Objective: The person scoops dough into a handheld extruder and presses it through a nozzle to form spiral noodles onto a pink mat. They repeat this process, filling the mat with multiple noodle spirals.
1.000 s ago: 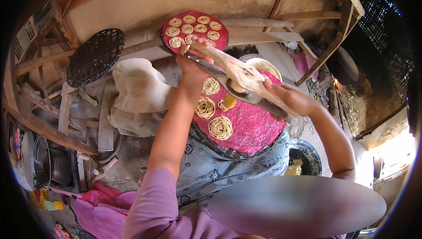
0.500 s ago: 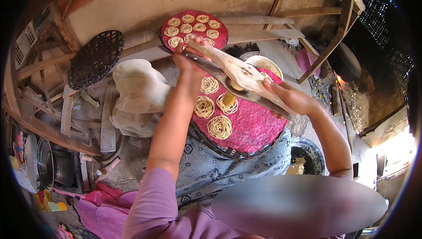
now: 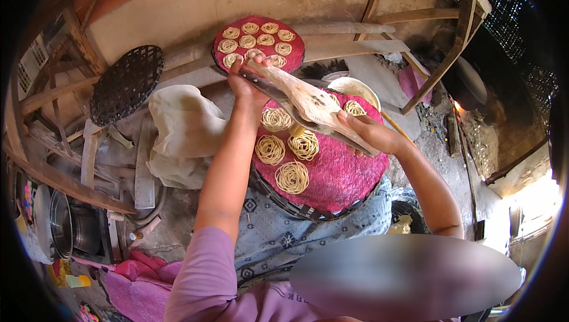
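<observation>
Both my hands grip a long wooden press (image 3: pixel 311 97), pale on top with a darker lower bar, held slantwise. My left hand (image 3: pixel 249 79) wraps its upper left end; my right hand (image 3: pixel 373 129) holds the lower right end. A yellow metal cylinder (image 3: pixel 297 127) hangs beneath its middle, partly hidden, over a coiled nest of noodle strands (image 3: pixel 303 147). Several other nests (image 3: pixel 291 177) lie around it on a round tray with a bright pink covering (image 3: pixel 344 186), which rests on patterned grey cloth (image 3: pixel 267 233).
Behind stands another pink tray (image 3: pixel 258 23) holding several nests. A dark woven tray (image 3: pixel 127 82) and pale cloth (image 3: pixel 181 132) are to the left. A white basin (image 3: pixel 361 88) sits behind the near tray. At right are a small fire (image 3: pixel 457 107) and wooden beams (image 3: pixel 438 76); metal pots (image 3: pixel 83 233) stand lower left.
The press and both hands have moved slightly left, along with the cylinder. The noodle nest under the cylinder has grown into a fuller coil.
</observation>
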A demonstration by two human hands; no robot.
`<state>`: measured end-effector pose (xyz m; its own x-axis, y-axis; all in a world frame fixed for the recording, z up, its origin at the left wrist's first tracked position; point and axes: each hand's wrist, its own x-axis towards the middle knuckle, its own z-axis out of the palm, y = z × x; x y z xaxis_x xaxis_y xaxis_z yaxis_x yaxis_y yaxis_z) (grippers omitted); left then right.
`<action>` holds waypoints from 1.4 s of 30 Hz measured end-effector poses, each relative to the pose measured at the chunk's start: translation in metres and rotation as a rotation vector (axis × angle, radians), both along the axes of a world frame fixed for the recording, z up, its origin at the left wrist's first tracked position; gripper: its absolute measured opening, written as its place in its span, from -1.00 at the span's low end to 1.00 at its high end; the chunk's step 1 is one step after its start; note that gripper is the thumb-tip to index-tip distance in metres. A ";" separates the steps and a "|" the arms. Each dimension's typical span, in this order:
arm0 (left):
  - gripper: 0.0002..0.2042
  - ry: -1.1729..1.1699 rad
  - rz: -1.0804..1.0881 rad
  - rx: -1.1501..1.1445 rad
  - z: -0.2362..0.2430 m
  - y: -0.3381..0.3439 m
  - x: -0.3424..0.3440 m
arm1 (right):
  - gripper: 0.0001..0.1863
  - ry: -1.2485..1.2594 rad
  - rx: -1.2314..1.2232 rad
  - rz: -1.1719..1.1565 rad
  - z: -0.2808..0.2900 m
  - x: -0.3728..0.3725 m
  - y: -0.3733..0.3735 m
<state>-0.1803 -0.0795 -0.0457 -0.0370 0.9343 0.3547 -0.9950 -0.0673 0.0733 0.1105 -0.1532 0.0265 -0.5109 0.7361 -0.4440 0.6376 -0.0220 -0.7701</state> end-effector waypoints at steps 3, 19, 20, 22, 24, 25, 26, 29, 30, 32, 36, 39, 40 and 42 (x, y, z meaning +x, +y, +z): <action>-0.76 0.122 0.104 -0.061 0.015 -0.001 0.002 | -0.19 0.055 -0.112 0.011 0.010 0.002 0.003; -0.71 -0.041 -0.009 0.016 0.000 0.054 0.040 | -0.11 -0.215 0.122 -0.063 0.031 0.021 0.027; -0.72 -0.014 0.017 -0.046 0.001 0.051 0.041 | -0.07 -0.182 0.085 -0.055 0.033 0.024 0.025; -0.81 -0.049 0.001 -0.072 -0.002 0.046 0.050 | -0.06 -0.247 0.097 -0.075 0.040 0.032 0.024; -0.83 -0.084 -0.012 -0.061 -0.004 0.047 0.060 | -0.05 -0.307 0.145 -0.087 0.047 0.036 0.025; -0.83 -0.092 -0.008 -0.081 -0.004 0.049 0.063 | -0.06 -0.304 0.181 -0.084 0.048 0.037 0.026; -0.83 -0.090 -0.006 -0.059 -0.003 0.052 0.064 | -0.06 -0.301 0.216 -0.086 0.049 0.036 0.028; -0.77 -0.093 -0.035 -0.076 0.006 0.063 0.056 | -0.08 -0.272 0.242 -0.096 0.044 0.029 0.029; -0.77 -0.072 -0.041 -0.066 0.009 0.065 0.051 | -0.08 -0.234 0.249 -0.116 0.040 0.025 0.028; -0.76 -0.029 -0.014 -0.096 0.014 0.063 0.043 | -0.09 -0.138 0.270 -0.116 0.035 0.021 0.025; -0.76 -0.002 0.043 -0.145 0.012 0.049 0.047 | -0.08 -0.207 0.157 -0.125 0.037 0.030 0.020; -0.76 -0.016 0.024 -0.206 0.003 0.048 0.063 | -0.07 -0.232 0.162 -0.123 0.038 0.042 0.023; -0.76 -0.063 -0.004 -0.250 0.000 0.050 0.067 | -0.07 -0.243 0.186 -0.123 0.036 0.045 0.026; -0.76 -0.061 0.002 -0.200 -0.005 0.056 0.071 | -0.05 -0.266 0.226 -0.140 0.028 0.047 0.034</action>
<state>-0.1098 -0.0231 -0.0507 -0.0542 0.9858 0.1591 -0.9979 -0.0590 0.0251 0.1576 -0.1195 0.0548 -0.2872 0.8851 -0.3662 0.8190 0.0286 -0.5730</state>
